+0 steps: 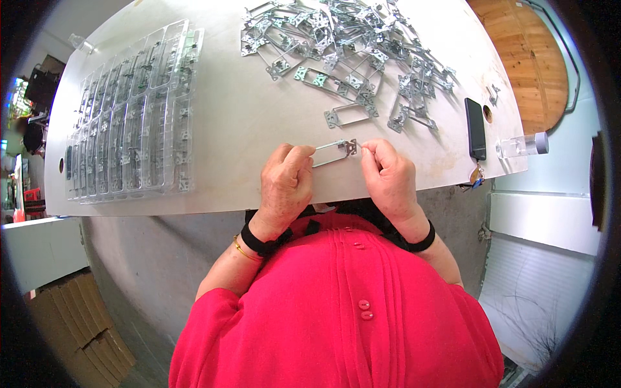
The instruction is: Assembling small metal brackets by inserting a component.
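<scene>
A slim metal bracket (331,154), a long wire-like frame with a small punched plate at its right end, is held just above the white table near its front edge. My left hand (286,184) is closed round the bracket's left end, which its fingers hide. Beside the plate end, my right hand (393,180) has thumb and forefinger pinched together. Whether these fingertips touch the plate or hold some tiny part is too small to tell. Just beyond my hands lies another bracket (351,115), at the near side of a large heap of similar metal brackets (336,42).
Clear plastic trays (136,116) with compartments full of metal parts stand on the table's left. At the right lie a black phone (476,128), keys (477,176), a clear bottle (522,145) on its side and small loose metal pieces (493,95). The table (223,155) has rounded front corners.
</scene>
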Motion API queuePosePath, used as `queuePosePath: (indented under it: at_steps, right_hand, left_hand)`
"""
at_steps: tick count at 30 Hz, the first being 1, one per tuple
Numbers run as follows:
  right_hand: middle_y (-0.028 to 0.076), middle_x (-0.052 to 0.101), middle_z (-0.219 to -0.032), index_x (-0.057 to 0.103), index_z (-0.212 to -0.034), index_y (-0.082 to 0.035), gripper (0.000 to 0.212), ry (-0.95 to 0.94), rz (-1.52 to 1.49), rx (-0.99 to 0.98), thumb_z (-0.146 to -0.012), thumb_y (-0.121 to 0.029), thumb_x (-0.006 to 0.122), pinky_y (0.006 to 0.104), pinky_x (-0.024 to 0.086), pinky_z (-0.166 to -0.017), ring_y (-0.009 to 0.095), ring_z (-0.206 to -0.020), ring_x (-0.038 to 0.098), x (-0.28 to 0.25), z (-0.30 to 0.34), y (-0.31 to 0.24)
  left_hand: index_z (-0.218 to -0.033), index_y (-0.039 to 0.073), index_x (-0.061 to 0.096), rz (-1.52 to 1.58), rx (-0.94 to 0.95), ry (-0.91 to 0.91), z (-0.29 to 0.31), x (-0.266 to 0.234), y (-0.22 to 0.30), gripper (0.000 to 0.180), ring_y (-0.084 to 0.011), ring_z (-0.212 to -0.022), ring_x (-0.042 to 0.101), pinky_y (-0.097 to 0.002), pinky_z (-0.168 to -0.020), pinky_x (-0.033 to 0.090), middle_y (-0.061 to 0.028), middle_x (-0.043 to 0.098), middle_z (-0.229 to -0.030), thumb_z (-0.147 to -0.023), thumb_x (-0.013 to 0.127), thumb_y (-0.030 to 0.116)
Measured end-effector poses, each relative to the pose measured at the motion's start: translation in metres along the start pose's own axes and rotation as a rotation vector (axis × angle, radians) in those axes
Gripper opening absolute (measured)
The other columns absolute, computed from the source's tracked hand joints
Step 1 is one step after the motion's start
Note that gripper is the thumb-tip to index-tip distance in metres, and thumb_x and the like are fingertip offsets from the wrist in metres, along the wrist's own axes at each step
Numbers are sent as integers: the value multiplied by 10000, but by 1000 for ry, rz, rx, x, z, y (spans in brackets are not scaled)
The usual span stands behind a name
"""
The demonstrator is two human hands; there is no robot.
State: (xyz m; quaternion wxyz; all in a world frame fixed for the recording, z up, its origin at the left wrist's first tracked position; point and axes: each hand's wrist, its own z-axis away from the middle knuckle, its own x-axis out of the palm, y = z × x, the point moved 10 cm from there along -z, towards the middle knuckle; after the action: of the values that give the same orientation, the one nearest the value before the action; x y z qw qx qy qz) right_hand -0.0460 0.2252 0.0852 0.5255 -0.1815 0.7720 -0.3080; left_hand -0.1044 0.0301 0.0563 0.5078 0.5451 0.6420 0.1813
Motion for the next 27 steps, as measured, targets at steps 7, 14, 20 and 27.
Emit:
queuePosePath:
  at_steps: [7,14,20,27]
  right_hand:
    - [200,715,-793,681,-1003,-47,46,-2,-43,20,-993,-92,679,433,550,-606,374,-719,743,0,-3,2]
    - [206,714,-810,679,-1008,-42,42,-1,-39,9,-989,-79,679,431,550,-619,377,-726,738,-2,0,-1]
    - [186,700,-795,666,-1008,-53,39,48,13,-103,-976,-59,689,458,538,-624,382,-716,714,-4,5,-13]
    - [164,682,-777,650,-1040,-58,105,40,141,-245,-947,-46,698,484,528,-648,373,-706,690,4,5,-17]
  left_hand:
    - [-1068,23,720,-5,9,2,-1,-1,1,169,-245,-707,618,-359,-632,487,-122,624,-852,-920,681,-48]
    - [-1067,21,715,1,-8,-6,0,1,-1,162,-234,-693,611,-354,-621,486,-120,628,-857,-924,680,-46]
    - [-1062,19,713,4,-9,-1,0,1,-2,159,-231,-687,613,-355,-616,487,-120,631,-858,-922,681,-50]
    - [-1062,21,713,1,0,2,0,1,-1,157,-227,-682,612,-347,-611,481,-122,632,-854,-922,687,-45]
